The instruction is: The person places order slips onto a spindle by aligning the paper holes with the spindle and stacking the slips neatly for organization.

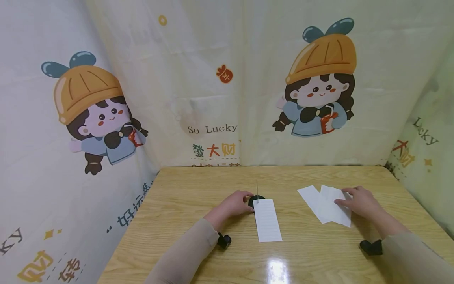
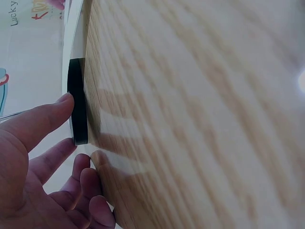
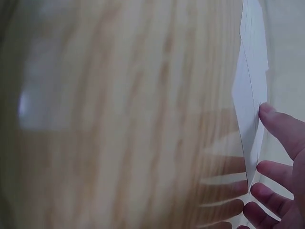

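A receipt spike with a round black base [image 1: 252, 200] and a thin upright metal rod [image 1: 257, 187] stands near the middle of the table. One white paper slip [image 1: 268, 223] with faint lines has its top end at the rod and reaches toward the person. My left hand [image 1: 235, 204] holds the left side of the base, thumb and index finger on its rim [image 2: 77, 107]. To the right, overlapping white paper slips [image 1: 328, 205] lie fanned out. My right hand [image 1: 362, 202] touches the rightmost slip with thumb and index finger, which stay apart in the right wrist view [image 3: 281, 162].
The wooden table [image 1: 170, 236] ends at a printed curtain [image 1: 198, 98] behind and on both sides. Each wrist carries a black camera, one on the left sleeve [image 1: 224, 240] and one on the right [image 1: 371, 247]. Light glares off the front of the tabletop.
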